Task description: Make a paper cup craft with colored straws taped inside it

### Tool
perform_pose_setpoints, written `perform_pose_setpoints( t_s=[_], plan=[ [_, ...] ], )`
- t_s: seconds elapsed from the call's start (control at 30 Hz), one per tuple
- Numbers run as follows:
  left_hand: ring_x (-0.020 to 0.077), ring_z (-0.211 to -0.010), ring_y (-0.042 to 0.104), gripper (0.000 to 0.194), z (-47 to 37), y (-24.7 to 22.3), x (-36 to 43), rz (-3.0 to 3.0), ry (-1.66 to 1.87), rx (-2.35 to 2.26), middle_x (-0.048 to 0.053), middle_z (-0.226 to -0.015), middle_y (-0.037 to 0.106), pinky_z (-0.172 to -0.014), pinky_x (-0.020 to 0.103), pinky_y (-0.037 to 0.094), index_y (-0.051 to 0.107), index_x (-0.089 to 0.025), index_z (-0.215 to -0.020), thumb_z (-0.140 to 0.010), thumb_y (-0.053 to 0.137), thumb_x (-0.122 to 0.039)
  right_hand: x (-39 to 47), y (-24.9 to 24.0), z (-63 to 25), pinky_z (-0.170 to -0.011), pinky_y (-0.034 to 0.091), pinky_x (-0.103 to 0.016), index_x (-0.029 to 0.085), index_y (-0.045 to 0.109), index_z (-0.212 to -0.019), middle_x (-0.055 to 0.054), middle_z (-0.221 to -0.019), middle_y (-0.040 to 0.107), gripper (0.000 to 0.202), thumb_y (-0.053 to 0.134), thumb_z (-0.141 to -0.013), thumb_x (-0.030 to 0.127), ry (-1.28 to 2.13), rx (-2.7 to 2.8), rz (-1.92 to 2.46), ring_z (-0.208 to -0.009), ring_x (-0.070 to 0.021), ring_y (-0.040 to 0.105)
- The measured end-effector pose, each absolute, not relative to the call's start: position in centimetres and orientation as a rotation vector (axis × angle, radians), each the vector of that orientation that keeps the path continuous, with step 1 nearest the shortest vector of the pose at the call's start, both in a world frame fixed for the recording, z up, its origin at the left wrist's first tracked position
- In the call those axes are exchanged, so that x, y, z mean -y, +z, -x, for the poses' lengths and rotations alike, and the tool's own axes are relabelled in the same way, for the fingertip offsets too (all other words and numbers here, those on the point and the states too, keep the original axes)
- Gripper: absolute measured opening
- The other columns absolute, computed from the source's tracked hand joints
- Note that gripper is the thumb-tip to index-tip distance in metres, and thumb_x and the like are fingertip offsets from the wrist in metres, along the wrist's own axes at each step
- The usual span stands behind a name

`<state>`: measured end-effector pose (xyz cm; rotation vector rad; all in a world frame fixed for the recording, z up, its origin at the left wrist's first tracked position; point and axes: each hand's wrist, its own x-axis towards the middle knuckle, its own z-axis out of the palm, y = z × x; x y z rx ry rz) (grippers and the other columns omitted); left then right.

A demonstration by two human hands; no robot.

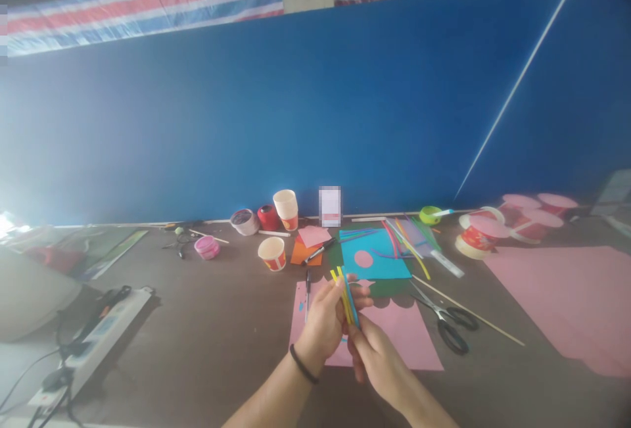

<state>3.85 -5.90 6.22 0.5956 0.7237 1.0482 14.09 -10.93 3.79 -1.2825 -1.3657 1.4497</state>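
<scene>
Several narrow yellow and blue paper strips [350, 300] stand bunched between my two hands, leaning slightly left at the top. My left hand [323, 316], with a dark band at the wrist, is closed around the strips from the left side, thumb near their upper ends. Lower down, my right hand [377, 352] pinches their bottom ends between thumb and fingers. Beneath both hands lies a pink paper sheet [409, 342] with scalloped cutouts along its far edge. A pen [308, 290] rests on that sheet, left of the strips.
Black-handled scissors [451, 329] and a thin wooden stick [473, 309] lie to the right. Behind are a blue sheet [389, 267], colored strips [414, 250] and paper cups [272, 254]. Pink-topped cups [486, 227] stand at far right. A power strip [98, 339] is on the left.
</scene>
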Motion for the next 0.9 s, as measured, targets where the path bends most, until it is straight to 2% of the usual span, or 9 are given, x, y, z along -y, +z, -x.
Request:
perform_pose_setpoints(
  t_s=[0.1,0.27,0.5,0.63,0.83,0.9],
  plan=[
    [0.0261,-0.081,0.067,0.038,-3.5,6.1,5.6,-0.612,1.001,-0.687,0.014,-0.089,0.069,-0.058,0.028,0.048,0.054,-0.012,-0.111,-0.083,0.055,-0.037,11.0,3.8,-14.1,-0.039,0.031,-0.02,0.019,0.046,-0.079,0.01,-0.046,0.038,0.031,0.031,-0.093,0.042,1.495,1.34,1.251,-0.033,-0.0066,0.037],
    [0.0257,-0.08,0.067,0.038,-3.5,5.8,5.4,-0.611,1.015,-0.671,0.016,-0.088,0.069,-0.074,0.035,0.048,0.059,-0.009,-0.103,-0.085,0.051,-0.041,11.1,3.3,-13.9,-0.038,0.032,-0.019,0.02,0.044,-0.078,0.01,-0.048,0.04,0.03,0.034,-0.092,0.044,1.574,1.312,1.191,-0.033,-0.0062,0.037],
    [0.023,-0.074,0.067,0.041,-2.8,5.5,4.9,-0.451,0.851,-0.514,0.013,-0.08,0.07,-0.074,0.033,0.046,0.062,-0.007,-0.098,-0.086,0.048,-0.044,11.3,5.1,-14.6,-0.047,0.037,-0.021,0.017,0.048,-0.08,0.008,-0.046,0.046,0.033,0.034,-0.093,0.043,1.717,1.366,1.095,-0.038,-0.008,0.046],
    [0.0229,-0.073,0.067,0.042,-2.5,5.3,4.6,-0.403,0.74,-0.51,0.012,-0.079,0.07,-0.073,0.033,0.045,0.063,-0.008,-0.097,-0.086,0.047,-0.046,11.4,5.0,-14.7,-0.045,0.038,-0.021,0.016,0.048,-0.082,0.007,-0.053,0.049,0.034,0.036,-0.091,0.046,1.783,1.326,1.061,-0.037,-0.0068,0.043],
    [0.0286,-0.101,0.061,0.034,-2.8,5.8,5.3,-0.571,0.851,-0.432,0.019,-0.114,0.062,-0.089,0.039,0.04,0.057,-0.01,-0.111,-0.085,0.053,-0.031,11.7,2.6,-13.9,-0.039,0.042,-0.022,0.018,0.046,-0.081,0.009,-0.052,0.043,0.031,0.042,-0.088,0.048,1.818,0.973,0.941,-0.032,-0.0045,0.035],
    [0.0299,-0.105,0.059,0.033,-2.9,5.8,5.7,-0.602,0.911,-0.425,0.02,-0.116,0.06,-0.092,0.04,0.038,0.057,-0.01,-0.112,-0.084,0.054,-0.028,11.7,2.3,-13.8,-0.04,0.043,-0.022,0.018,0.046,-0.08,0.009,-0.054,0.044,0.031,0.042,-0.088,0.047,1.831,0.915,0.906,-0.032,-0.0039,0.035]
  ],
)
